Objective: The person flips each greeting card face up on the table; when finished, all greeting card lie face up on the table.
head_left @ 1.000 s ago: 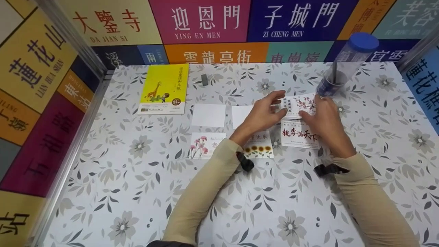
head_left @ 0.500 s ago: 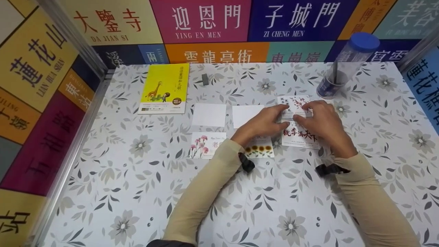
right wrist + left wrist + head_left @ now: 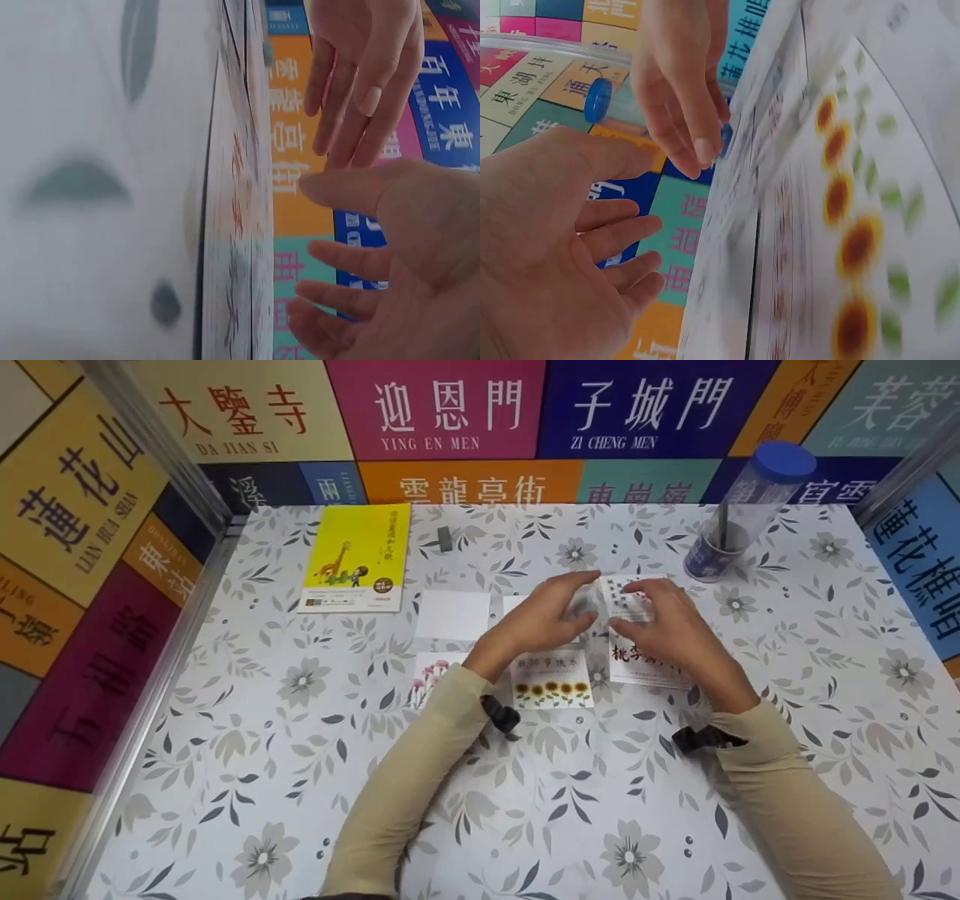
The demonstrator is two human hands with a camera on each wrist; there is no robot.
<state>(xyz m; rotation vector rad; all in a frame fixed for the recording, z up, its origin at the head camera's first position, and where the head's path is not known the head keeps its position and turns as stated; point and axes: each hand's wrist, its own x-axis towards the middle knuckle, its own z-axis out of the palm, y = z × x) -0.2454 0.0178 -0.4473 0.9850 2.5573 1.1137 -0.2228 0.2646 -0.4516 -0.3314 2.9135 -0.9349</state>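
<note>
My left hand (image 3: 536, 619) hovers over a blank white card (image 3: 516, 604) and partly covers it, its fingers loosely bent around nothing. In the left wrist view the palm of the left hand (image 3: 555, 240) is bare. My right hand (image 3: 671, 622) is over the plum-blossom card (image 3: 616, 594) and the card with red characters (image 3: 636, 669), hiding much of both. Nothing shows between the fingers of the right hand (image 3: 412, 255) in the right wrist view. Below the left hand lies a sunflower card (image 3: 551, 690); a carnation card (image 3: 430, 675) is partly behind the left sleeve.
Another blank white card (image 3: 452, 615) lies above the carnation card. Farther back are a yellow book (image 3: 360, 547) and a small grey block (image 3: 445, 538). A clear container with a blue lid (image 3: 784, 461) and a cup (image 3: 712, 556) holding a dark stick stand at back right.
The plum-blossom card, held between both hands earlier, now lies just above the red-character card. Both hands have let go; the left has moved leftward, uncovering the sunflower card.
</note>
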